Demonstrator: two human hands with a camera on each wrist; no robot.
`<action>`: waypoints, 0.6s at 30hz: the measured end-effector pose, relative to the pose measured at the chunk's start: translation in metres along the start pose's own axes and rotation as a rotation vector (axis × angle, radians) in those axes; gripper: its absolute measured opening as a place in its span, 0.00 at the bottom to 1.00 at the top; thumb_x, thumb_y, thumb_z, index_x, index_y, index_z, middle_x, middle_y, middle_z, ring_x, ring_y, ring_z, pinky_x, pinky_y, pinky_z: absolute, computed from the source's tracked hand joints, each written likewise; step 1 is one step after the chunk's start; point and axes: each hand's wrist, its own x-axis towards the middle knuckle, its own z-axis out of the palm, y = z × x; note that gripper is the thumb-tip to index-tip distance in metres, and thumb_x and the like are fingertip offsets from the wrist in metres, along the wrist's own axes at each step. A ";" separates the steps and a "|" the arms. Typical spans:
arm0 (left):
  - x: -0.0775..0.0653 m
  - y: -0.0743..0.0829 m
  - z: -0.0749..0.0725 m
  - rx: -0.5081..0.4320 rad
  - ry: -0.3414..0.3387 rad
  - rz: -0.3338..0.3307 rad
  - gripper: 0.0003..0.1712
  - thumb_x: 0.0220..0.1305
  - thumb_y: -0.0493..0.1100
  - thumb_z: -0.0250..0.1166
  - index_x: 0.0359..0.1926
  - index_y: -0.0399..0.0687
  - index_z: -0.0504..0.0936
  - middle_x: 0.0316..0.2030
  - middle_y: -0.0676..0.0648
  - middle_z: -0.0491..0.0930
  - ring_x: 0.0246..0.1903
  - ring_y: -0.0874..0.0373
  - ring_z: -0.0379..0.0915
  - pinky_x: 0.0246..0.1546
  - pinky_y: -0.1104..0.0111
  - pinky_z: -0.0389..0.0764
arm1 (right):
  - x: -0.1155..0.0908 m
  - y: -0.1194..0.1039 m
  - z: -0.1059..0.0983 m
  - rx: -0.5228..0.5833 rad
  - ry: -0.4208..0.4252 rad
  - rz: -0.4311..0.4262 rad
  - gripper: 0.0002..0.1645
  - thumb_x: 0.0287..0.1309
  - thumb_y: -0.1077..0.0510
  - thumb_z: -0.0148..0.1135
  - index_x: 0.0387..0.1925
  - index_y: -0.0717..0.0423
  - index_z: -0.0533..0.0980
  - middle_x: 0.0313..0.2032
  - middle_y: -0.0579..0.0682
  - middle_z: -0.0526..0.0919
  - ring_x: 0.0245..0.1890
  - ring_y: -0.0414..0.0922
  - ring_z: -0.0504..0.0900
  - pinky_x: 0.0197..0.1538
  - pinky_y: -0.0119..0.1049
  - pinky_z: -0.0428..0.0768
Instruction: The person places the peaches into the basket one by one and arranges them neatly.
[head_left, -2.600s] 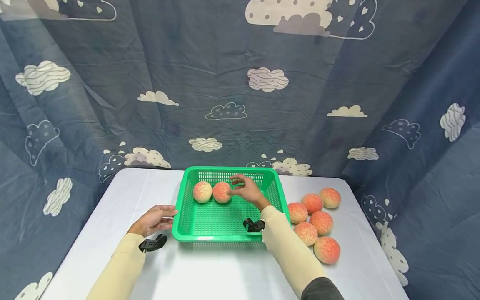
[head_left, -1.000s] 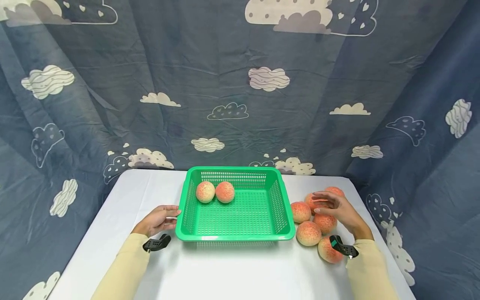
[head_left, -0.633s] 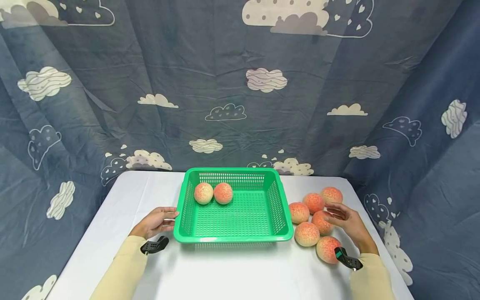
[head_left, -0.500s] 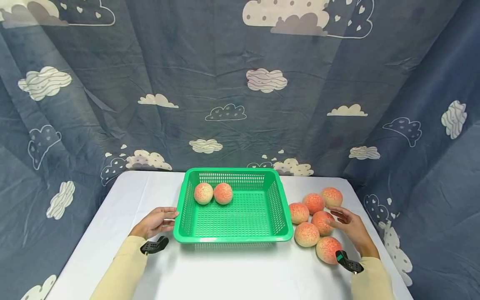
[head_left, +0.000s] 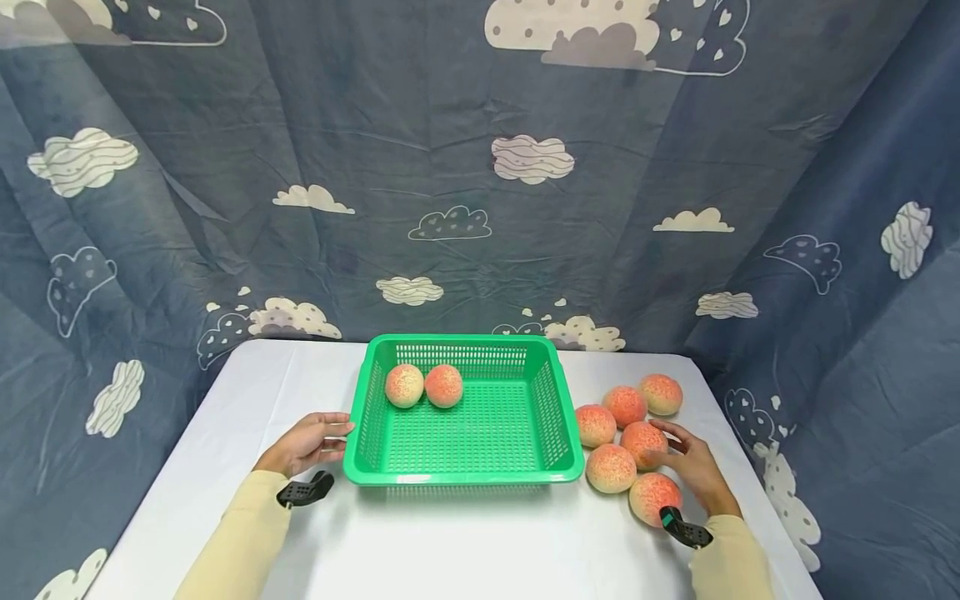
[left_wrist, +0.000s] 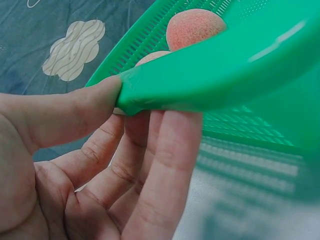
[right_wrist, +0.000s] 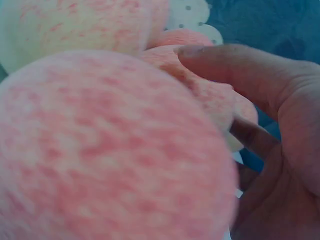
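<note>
My left hand [head_left: 303, 444] holds the green plastic basket [head_left: 465, 479] by its left rim. In the left wrist view, the thumb [left_wrist: 95, 102] lies at the rim's edge with the fingers beneath it. Two peaches [head_left: 404, 386] sit side by side at the basket's back left. To the right, my right hand [head_left: 693, 467] has its thumb and fingers round a peach [head_left: 641, 442] in the middle of a group, still on the table. In the right wrist view, a nearer peach [right_wrist: 110, 150] hides part of that grip.
Several other peaches lie close around the right hand, among them a front one [head_left: 655, 497], one beside the basket [head_left: 595, 426] and one at the back [head_left: 661, 394]. A white-covered table [head_left: 450, 550] carries everything. A dark cloud-print curtain [head_left: 450, 167] hangs behind.
My right hand left the basket and went right to the peach group, hovered there, then closed in on the middle peach. My left hand has stayed at the basket rim.
</note>
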 end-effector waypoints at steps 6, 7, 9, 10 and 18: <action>0.000 0.001 0.002 -0.001 -0.001 -0.001 0.21 0.70 0.37 0.57 0.58 0.27 0.67 0.33 0.49 0.79 0.31 0.59 0.76 0.34 0.70 0.82 | 0.002 0.001 0.006 -0.026 -0.005 0.031 0.50 0.53 0.53 0.71 0.72 0.56 0.56 0.70 0.64 0.52 0.63 0.63 0.62 0.62 0.62 0.63; 0.000 0.001 0.002 0.001 -0.002 0.001 0.21 0.70 0.37 0.57 0.58 0.27 0.67 0.33 0.49 0.79 0.32 0.59 0.76 0.34 0.70 0.82 | 0.003 0.001 0.007 -0.033 -0.009 0.032 0.50 0.53 0.53 0.71 0.72 0.55 0.55 0.70 0.65 0.52 0.62 0.63 0.62 0.61 0.61 0.65; 0.000 0.001 0.002 0.001 -0.002 0.002 0.22 0.70 0.37 0.57 0.58 0.27 0.67 0.33 0.49 0.79 0.31 0.59 0.77 0.34 0.70 0.82 | 0.003 0.001 0.008 -0.034 -0.032 0.028 0.51 0.54 0.55 0.70 0.73 0.56 0.53 0.70 0.66 0.51 0.62 0.63 0.62 0.60 0.58 0.67; 0.000 0.001 0.002 -0.002 -0.002 0.003 0.22 0.70 0.37 0.57 0.59 0.26 0.66 0.33 0.49 0.79 0.31 0.59 0.77 0.34 0.70 0.82 | 0.003 0.001 0.008 -0.036 -0.035 0.033 0.51 0.54 0.55 0.70 0.73 0.55 0.52 0.69 0.66 0.52 0.62 0.63 0.62 0.59 0.58 0.68; 0.000 0.002 0.002 -0.005 0.005 -0.005 0.25 0.70 0.36 0.56 0.61 0.25 0.64 0.33 0.49 0.79 0.32 0.60 0.77 0.34 0.70 0.82 | 0.004 -0.001 0.012 -0.071 -0.018 0.053 0.50 0.55 0.59 0.68 0.74 0.54 0.51 0.68 0.68 0.53 0.64 0.65 0.59 0.60 0.60 0.67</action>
